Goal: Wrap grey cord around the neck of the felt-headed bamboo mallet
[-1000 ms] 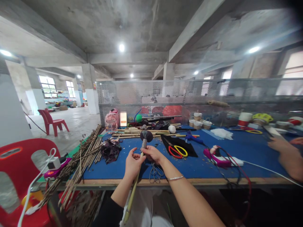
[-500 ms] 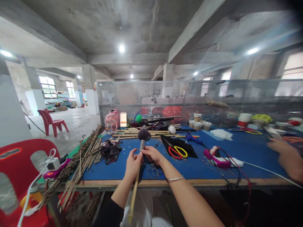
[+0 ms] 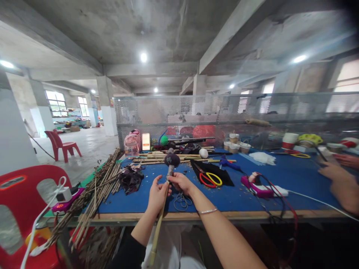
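My left hand grips a long bamboo stick just below its top, fingers wrapped round it. The stick stands nearly upright over the blue table; its lower end drops below the table edge. A dark purple cloth ball caps the stick, with a wrapped neck beneath. My right hand pinches that neck just under the ball. A loose coil of thin wire lies on the table below my hands.
A pile of bamboo sticks slopes off the table's left end. Red-and-yellow scissors rest on black cloth, a pink glue gun with cables to their right. Another person's hands work at far right. Red chair at left.
The stick has rocked slightly in my hands and the cloth ball has turned a little; both hands stay at its neck. The other person's hands at the right have shifted.
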`<action>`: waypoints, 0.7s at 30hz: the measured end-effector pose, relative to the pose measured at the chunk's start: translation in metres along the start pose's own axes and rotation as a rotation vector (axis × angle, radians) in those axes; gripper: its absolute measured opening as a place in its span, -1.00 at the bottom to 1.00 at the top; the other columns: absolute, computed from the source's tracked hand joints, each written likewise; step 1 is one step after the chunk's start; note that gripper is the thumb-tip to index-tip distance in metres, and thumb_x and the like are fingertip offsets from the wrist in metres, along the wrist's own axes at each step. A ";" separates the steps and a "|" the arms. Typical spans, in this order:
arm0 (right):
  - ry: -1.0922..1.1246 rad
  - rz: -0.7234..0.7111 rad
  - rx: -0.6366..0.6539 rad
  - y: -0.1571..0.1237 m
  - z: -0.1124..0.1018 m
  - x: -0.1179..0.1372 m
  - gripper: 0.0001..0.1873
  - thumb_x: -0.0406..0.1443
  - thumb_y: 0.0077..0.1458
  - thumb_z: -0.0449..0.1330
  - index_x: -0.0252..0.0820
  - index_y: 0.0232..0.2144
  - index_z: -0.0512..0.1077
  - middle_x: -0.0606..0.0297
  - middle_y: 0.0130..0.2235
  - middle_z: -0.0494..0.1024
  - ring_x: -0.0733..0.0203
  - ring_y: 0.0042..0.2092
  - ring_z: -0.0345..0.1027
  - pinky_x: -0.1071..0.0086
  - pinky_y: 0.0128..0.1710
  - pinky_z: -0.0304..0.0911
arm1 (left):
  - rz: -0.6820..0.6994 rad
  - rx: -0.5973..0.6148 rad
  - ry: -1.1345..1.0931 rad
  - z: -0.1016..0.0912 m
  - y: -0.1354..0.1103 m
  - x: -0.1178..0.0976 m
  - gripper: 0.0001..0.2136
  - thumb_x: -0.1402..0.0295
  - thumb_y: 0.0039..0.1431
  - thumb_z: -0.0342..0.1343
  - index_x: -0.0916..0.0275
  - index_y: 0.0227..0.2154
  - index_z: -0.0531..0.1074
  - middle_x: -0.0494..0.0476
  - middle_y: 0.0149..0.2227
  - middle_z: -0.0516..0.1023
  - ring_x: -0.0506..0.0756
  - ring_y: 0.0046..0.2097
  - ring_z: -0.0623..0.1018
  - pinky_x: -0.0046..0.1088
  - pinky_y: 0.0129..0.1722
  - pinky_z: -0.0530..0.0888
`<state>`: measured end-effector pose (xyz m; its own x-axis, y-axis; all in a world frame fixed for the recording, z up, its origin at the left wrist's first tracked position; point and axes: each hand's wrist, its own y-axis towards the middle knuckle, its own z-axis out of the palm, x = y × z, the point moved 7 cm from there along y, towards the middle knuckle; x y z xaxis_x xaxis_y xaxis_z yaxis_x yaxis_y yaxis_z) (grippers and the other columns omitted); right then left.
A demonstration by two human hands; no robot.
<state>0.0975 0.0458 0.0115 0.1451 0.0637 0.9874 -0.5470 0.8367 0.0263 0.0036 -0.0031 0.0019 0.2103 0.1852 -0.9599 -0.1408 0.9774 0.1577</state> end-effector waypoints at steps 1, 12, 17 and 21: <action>-0.007 -0.001 -0.010 0.000 -0.001 0.000 -0.61 -0.10 -0.24 0.28 -0.22 -0.51 0.22 0.60 -0.79 0.11 0.55 -0.78 -0.25 0.52 -0.76 -0.43 | -0.002 -0.002 0.016 0.000 0.001 0.001 -0.42 0.16 -0.09 0.16 0.34 -0.03 0.14 0.09 -0.52 0.49 -0.01 -0.55 0.47 -0.54 -0.56 0.36; 0.042 0.021 0.020 -0.001 0.001 0.000 -0.61 -0.09 -0.23 0.28 -0.22 -0.48 0.24 0.64 -0.79 0.01 0.54 -0.76 -0.30 0.52 -0.76 -0.44 | 0.072 0.015 0.007 -0.002 0.002 0.001 -0.41 0.23 -0.08 0.16 0.29 0.00 0.07 -0.03 -0.56 0.43 -0.03 -0.56 0.44 -0.57 -0.55 0.34; 0.020 0.014 0.008 -0.001 0.000 0.000 -0.61 -0.10 -0.23 0.28 -0.24 -0.46 0.26 0.62 -0.79 0.05 0.54 -0.77 -0.26 0.51 -0.77 -0.44 | 0.013 0.035 0.030 0.002 0.001 0.002 -0.47 0.21 -0.06 0.13 0.31 -0.05 0.13 0.00 -0.55 0.43 -0.03 -0.56 0.43 -0.58 -0.58 0.31; 0.004 0.009 -0.009 0.003 -0.003 -0.003 -0.63 -0.12 -0.21 0.28 -0.24 -0.48 0.26 0.59 -0.77 0.11 0.53 -0.78 -0.21 0.51 -0.78 -0.40 | 0.119 -0.056 0.103 -0.004 0.004 -0.002 -0.33 0.30 -0.18 0.24 0.36 0.01 0.08 -0.10 -0.58 0.35 -0.09 -0.58 0.35 -0.62 -0.56 0.27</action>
<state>0.0982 0.0497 0.0077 0.1433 0.0729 0.9870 -0.5411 0.8408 0.0165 -0.0011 0.0000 0.0039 0.0891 0.2848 -0.9544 -0.2129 0.9416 0.2611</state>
